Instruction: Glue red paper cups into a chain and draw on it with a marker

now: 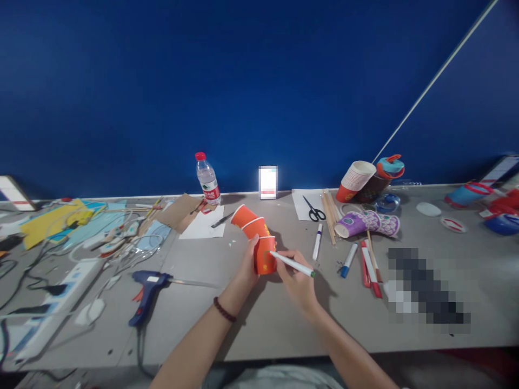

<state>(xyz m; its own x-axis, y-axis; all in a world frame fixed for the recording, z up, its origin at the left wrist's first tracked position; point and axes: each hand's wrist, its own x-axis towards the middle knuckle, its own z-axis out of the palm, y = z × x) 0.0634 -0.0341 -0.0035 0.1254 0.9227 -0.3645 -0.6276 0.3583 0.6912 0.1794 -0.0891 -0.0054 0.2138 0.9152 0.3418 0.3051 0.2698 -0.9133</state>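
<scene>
My left hand grips the near end of a curved chain of orange paper cups, joined one into another. A bead bracelet circles that wrist. In my right hand is a white marker with a green end, held like a pen. Its tip meets the nearest cup, where faint green lines show on the orange side. A purple patterned cup chain lies to the right, and a white marker with a purple band rests just beyond my right hand.
A blue glue gun lies left of my arms, near a power strip and tangled cables. Behind stand a water bottle and stacked paper cups. Scissors, wooden sticks, a blue marker and red markers lie rightward.
</scene>
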